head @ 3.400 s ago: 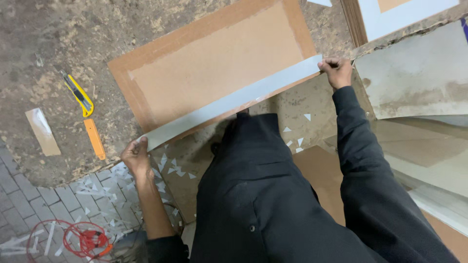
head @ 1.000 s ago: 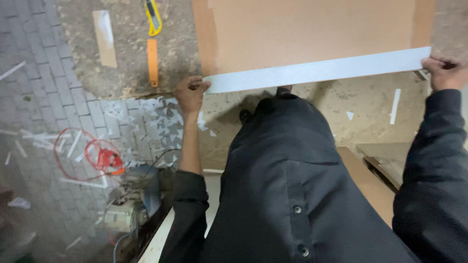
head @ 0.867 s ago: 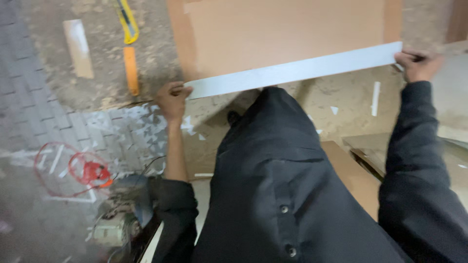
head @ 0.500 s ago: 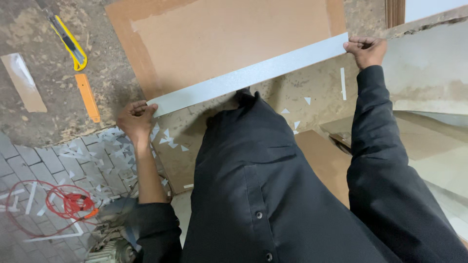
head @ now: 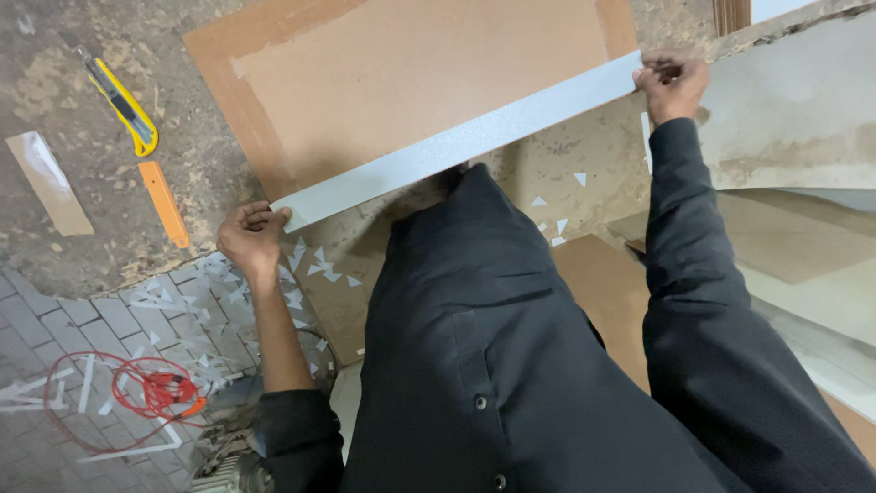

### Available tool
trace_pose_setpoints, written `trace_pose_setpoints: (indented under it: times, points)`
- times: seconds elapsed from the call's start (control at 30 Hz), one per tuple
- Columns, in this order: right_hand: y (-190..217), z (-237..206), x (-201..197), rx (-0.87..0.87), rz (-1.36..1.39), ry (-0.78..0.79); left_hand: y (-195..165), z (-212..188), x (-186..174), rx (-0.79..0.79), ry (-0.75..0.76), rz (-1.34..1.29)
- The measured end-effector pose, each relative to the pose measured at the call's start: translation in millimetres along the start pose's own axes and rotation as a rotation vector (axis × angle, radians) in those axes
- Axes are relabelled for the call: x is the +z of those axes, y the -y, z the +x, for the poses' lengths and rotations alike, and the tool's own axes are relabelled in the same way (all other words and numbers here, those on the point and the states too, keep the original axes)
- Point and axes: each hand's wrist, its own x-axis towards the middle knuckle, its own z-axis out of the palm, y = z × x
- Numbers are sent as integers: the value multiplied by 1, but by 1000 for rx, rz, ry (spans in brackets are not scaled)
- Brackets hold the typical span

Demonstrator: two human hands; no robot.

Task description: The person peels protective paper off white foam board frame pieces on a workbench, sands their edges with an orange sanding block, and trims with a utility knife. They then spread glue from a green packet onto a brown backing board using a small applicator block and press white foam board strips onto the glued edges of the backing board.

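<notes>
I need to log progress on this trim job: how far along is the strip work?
Done: white offcuts litter the floor. In hand: left hand and right hand hold the ends of the white strip along the brown board. Left: it isn't fixed; the yellow knife lies aside.

I'm seeing a yellow knife [head: 123, 108] and orange stick [head: 167, 203] lying on the floor [head: 55, 265], red cable [head: 151, 391] coiling nearby.
</notes>
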Motion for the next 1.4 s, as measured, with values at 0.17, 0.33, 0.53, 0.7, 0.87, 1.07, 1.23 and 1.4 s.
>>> trace_pose_setpoints:
  times: [0.17, 0.33, 0.53, 0.7, 0.87, 1.07, 1.23, 1.4]
  points:
    - [22, -24, 22, -280, -590, -218, -8, -2, 2, -21, 12, -27]
    - [40, -29, 33, -118, -387, -291, -14, -2, 1, -57, 9, -38]
    - [17, 6, 23, 277, 71, -326, -21, -5, 1, -18, 26, -86]
    - [29, -29, 43, 15, -453, -98, -19, -5, 2, 61, -14, 50]
    - [88, -135, 120, -247, -518, 287, -4, -1, 4, 142, -27, -7]
    - [191, -207, 234, -522, -310, 625, 11, 3, 10, -10, 22, -27]
    - [260, -237, 303, -790, -253, 790, 20, 8, 16, 61, -16, -130]
    - [281, -239, 327, -858, -356, 858, 18, 10, 10, 82, -8, -276]
